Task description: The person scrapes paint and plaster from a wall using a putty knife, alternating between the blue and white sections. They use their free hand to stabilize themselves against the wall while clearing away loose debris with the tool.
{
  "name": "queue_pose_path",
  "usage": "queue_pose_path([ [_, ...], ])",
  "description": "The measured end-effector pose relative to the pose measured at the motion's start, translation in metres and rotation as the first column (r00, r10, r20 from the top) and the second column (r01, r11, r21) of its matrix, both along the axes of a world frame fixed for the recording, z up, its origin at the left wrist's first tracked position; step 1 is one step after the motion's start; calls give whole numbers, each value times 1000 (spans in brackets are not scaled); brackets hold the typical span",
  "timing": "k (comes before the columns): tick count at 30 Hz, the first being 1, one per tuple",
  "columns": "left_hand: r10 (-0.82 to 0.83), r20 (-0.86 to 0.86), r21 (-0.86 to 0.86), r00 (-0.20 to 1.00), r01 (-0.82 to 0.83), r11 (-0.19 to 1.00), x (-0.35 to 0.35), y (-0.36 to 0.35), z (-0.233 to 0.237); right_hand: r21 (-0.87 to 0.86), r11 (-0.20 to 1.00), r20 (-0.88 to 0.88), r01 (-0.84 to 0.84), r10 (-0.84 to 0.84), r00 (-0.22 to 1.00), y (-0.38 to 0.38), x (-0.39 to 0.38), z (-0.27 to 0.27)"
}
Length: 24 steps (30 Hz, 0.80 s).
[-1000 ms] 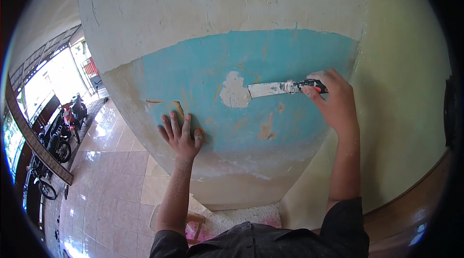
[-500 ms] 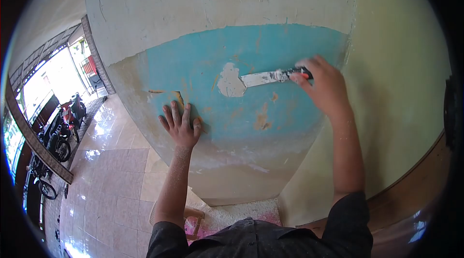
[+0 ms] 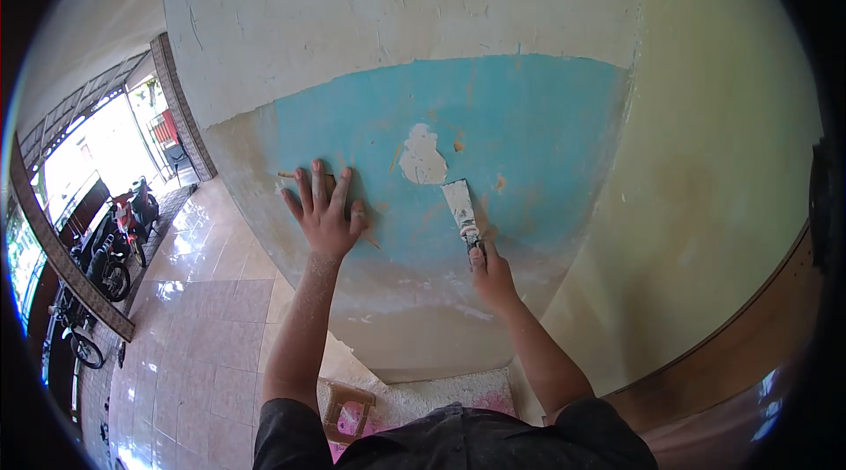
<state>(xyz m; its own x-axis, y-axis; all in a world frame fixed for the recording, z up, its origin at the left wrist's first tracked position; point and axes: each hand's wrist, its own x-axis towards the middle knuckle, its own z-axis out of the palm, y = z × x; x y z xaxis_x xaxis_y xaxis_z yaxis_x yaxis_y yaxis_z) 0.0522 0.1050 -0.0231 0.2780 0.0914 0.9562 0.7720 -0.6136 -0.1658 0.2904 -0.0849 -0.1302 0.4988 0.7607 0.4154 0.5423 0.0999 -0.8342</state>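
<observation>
Against the blue wall (image 3: pixel 538 126), the right hand (image 3: pixel 492 276) clenches a scraper (image 3: pixel 462 206), best kept shallow; the left hand (image 3: pixel 322 216) lies flat, fingers spread.

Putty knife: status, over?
Right hand shut on putty knife, blade up. Blade against wall, just below-right of white patch. Left hand open, flat on wall. Nothing blocking blade.

Left hand (image 3: pixel 324 214) flat on blue wall (image 3: pixel 538 131); right hand (image 3: pixel 490 274) holds putty knife (image 3: pixel 462 209) below white patch (image 3: pixel 423 157).
</observation>
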Motion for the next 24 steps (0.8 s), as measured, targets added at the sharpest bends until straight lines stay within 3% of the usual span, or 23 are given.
queue_pose_path([
  [2,-3,-1,33,1000,3,999,-1,4,-4,22,1000,-49,-6,7,999,4,-1,5],
  [5,-3,-6,68,1000,3,998,-3,8,-9,56,997,13,48,-49,999,-9,9,17],
  [7,1,-3,69,1000,-1,998,-2,9,-9,93,983,150,159,-172,974,-20,18,34],
  [13,-5,5,49,1000,5,999,-2,7,-10,165,938,318,306,-344,883,-49,33,96],
  [24,-24,15,63,1000,23,998,-3,4,-9,203,915,603,350,-398,691,-84,25,187],
])
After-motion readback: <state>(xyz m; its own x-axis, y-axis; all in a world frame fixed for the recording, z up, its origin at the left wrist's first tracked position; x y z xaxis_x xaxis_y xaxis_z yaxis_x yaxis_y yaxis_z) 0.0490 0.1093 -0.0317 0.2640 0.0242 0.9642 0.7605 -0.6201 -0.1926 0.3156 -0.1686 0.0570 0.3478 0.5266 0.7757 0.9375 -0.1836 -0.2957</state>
